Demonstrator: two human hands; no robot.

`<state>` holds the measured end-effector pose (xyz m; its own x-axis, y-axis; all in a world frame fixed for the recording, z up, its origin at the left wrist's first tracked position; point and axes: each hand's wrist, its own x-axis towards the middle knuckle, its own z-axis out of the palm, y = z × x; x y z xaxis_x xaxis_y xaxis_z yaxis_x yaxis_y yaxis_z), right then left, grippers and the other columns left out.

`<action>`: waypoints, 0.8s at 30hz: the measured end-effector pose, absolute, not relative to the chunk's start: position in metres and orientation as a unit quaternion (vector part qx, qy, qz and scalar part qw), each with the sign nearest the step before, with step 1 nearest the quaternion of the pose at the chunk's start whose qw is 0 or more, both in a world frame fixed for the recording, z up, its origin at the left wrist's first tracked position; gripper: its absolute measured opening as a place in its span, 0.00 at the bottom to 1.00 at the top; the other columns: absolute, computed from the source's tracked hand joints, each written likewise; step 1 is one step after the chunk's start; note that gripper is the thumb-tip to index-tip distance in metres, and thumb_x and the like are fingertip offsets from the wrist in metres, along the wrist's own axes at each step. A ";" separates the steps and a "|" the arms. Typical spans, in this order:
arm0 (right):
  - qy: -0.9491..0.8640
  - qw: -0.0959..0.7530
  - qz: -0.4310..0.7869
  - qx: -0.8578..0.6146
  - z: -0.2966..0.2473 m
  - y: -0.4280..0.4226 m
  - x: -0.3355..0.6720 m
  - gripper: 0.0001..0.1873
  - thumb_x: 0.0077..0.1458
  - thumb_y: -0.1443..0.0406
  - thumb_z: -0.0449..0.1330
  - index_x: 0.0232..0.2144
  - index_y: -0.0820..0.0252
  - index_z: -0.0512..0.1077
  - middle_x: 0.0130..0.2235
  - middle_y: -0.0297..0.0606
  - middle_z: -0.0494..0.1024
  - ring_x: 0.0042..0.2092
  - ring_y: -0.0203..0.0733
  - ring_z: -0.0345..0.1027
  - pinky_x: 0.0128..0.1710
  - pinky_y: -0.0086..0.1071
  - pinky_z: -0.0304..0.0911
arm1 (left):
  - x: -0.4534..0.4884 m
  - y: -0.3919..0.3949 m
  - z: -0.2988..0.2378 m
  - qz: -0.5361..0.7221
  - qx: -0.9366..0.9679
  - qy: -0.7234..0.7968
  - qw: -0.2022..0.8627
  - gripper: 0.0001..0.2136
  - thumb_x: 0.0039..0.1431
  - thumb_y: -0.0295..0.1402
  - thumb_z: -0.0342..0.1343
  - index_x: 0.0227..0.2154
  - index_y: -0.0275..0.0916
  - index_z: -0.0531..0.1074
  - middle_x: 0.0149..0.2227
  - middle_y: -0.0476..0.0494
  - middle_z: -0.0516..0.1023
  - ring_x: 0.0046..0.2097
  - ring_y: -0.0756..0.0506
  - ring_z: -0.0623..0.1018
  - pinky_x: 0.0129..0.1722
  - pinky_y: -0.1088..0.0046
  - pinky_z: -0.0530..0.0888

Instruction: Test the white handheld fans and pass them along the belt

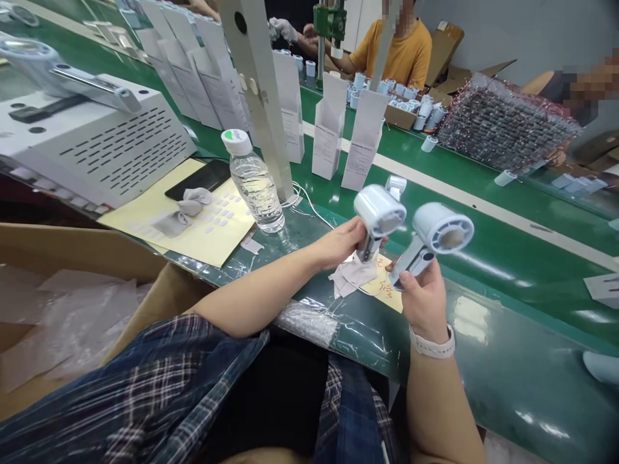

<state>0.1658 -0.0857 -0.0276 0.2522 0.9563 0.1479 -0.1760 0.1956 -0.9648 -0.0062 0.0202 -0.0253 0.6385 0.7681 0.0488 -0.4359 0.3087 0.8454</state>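
Note:
Two pale blue handheld fans are held up side by side over the green worktop. My left hand (344,245) is closed around the handle of the left handheld fan (377,207), whose head tilts to the right. In my right hand (428,299) is the right handheld fan (438,225), gripped low on its handle with the thumb in front. A crumpled pale cloth (355,276) lies below them on a yellow sheet with red writing (393,298). Behind the left fan, part of another pale blue fan (396,185) shows.
A water bottle (256,187) and metal post (264,96) stand left of my hands. White boxes (362,145) stand open along the green conveyor (522,235). A slotted metal case (126,142) is at left, above a cardboard box (145,316). Across the line, a person in orange (411,48) works.

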 end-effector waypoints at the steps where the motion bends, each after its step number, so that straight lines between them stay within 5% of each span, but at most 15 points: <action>1: -0.420 0.647 0.446 -0.454 -0.026 -0.086 0.165 0.27 0.48 0.60 0.72 0.50 0.48 0.69 0.39 0.34 0.78 0.39 0.43 0.74 0.42 0.42 0.73 | -0.007 0.021 -0.024 0.370 0.428 0.187 0.803 0.28 0.49 0.59 0.64 0.40 0.38 0.70 0.36 0.44 0.77 0.39 0.45 0.77 0.44 0.64 0.74; 4: -0.391 0.659 0.466 -0.442 -0.025 -0.086 0.161 0.25 0.51 0.62 0.69 0.50 0.48 0.68 0.42 0.34 0.77 0.40 0.41 0.73 0.41 0.39 0.72 | -0.007 0.016 -0.022 0.336 0.407 0.171 0.832 0.25 0.54 0.52 0.64 0.42 0.39 0.65 0.35 0.46 0.75 0.36 0.47 0.77 0.41 0.62 0.74; 9: -0.397 0.655 0.480 -0.427 -0.025 -0.085 0.156 0.13 0.54 0.61 0.63 0.43 0.51 0.69 0.39 0.34 0.76 0.37 0.40 0.72 0.38 0.38 0.71 | -0.006 0.005 -0.023 0.335 0.479 0.152 0.797 0.28 0.46 0.30 0.69 0.47 0.41 0.59 0.36 0.51 0.73 0.35 0.49 0.76 0.38 0.67 0.72; 24: -0.394 0.647 0.474 -0.448 -0.032 -0.081 0.155 0.14 0.53 0.63 0.63 0.43 0.51 0.68 0.40 0.36 0.77 0.36 0.43 0.73 0.38 0.43 0.72 | -0.005 0.009 -0.023 0.322 0.509 0.120 0.789 0.25 0.49 0.37 0.70 0.44 0.38 0.62 0.40 0.43 0.75 0.35 0.46 0.79 0.38 0.65 0.75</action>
